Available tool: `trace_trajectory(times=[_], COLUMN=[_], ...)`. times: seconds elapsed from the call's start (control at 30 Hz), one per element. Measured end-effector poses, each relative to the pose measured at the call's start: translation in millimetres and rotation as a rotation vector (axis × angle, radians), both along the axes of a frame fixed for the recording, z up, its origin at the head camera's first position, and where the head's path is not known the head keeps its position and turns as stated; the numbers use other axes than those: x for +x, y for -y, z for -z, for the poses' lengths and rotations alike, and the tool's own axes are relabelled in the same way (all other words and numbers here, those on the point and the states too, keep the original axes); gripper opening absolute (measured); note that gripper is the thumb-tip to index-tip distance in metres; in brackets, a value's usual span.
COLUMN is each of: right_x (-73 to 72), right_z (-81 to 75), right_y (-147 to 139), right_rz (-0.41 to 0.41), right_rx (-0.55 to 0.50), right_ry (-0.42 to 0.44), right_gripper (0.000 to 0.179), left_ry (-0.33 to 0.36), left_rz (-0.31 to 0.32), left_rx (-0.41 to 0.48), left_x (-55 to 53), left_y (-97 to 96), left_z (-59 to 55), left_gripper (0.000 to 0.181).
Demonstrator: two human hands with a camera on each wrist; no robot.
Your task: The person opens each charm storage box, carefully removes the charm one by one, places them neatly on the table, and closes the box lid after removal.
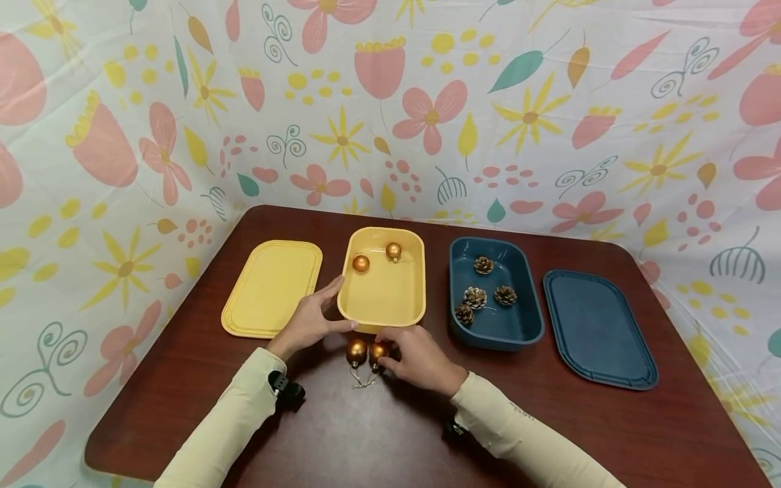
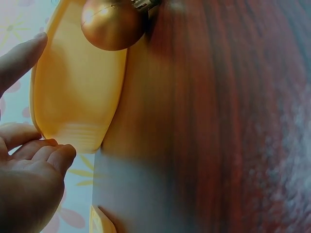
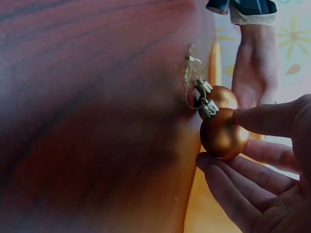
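Observation:
Around the near left corner of a yellow container (image 1: 390, 298), my left hand (image 1: 308, 325) holds on with the thumb at the front rim and the fingers along the left side. My right hand (image 1: 421, 356) pinches a copper-gold Christmas ball (image 3: 224, 133) between thumb and fingers, just in front of that container. Right beside it on the left is a second Christmas ball (image 1: 356, 352). Gold cords (image 1: 364, 383) trail from their caps toward me. Inside the yellow container are two more balls, a left one (image 1: 361, 263) and a right one (image 1: 394, 251).
A yellow lid (image 1: 274, 288) lies to the left on the dark wooden table (image 1: 342, 447). To the right stands a blue container (image 1: 518, 325) with several pine cones (image 1: 474, 297) inside, and beyond it a blue lid (image 1: 601, 329). Flower-printed cloth (image 1: 378, 149) hangs behind the table.

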State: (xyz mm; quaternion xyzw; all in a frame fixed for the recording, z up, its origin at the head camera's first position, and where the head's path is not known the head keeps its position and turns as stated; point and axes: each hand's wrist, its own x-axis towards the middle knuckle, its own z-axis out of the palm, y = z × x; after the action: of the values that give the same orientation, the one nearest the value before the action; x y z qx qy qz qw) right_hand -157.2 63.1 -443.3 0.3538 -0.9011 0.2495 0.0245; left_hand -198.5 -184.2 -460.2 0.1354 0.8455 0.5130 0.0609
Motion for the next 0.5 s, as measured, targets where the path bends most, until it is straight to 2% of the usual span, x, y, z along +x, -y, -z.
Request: trace_trajectory(times=[0.27, 0.5], right_x=[-1.2, -0.5], right_z=[9.2, 9.8], right_y=[1.5, 1.5], right_rz=[-0.002, 0.012], right_rx=[0.009, 0.01], right_ry=[-0.043, -0.029], right_gripper=[0.022, 0.02], left_ry=[-0.002, 0.0], left_rz=[-0.006, -0.01], left_rx=[-0.003, -0.012], left_x=[-1.3, -1.1], left_y=[-0.8, -0.5], left_z=[1.7, 2.7], left_gripper=[0.103, 0.103])
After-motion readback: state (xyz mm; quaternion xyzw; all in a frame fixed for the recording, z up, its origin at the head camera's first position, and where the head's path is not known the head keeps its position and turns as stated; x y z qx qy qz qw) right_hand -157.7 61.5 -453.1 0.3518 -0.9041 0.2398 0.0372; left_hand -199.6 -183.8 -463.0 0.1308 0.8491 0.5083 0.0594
